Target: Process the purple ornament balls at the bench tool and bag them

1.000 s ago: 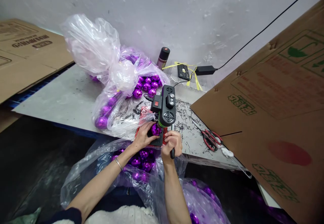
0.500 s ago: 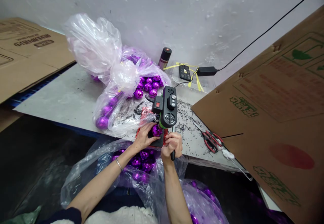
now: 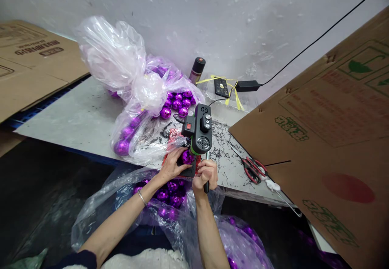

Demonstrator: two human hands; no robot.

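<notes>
My left hand [image 3: 173, 165] grips a shiny purple faceted ball [image 3: 187, 156] between thumb and fingers, under the head of a small black bench drill press [image 3: 201, 129]. The drill's chuck and bit are mostly hidden by its housing. Closed around the black-tipped metal lever [image 3: 207, 186] at the drill's right side is my right hand [image 3: 206, 174]. Below the table edge, more purple balls [image 3: 170, 194] lie in an open clear plastic bag [image 3: 100, 204] at my lap.
A knotted plastic bag [image 3: 112, 54] of purple balls sits behind on the white table [image 3: 67, 119]. Dark shavings surround the drill. Red-handled scissors [image 3: 254, 169] lie right, beside a large carton [image 3: 328, 139]. A spray can [image 3: 197, 69] and power adapter [image 3: 247, 86] are near the wall.
Hardly anything differs. Both hands keep their places on the ball and the lever, and the whole view has shifted very slightly.
</notes>
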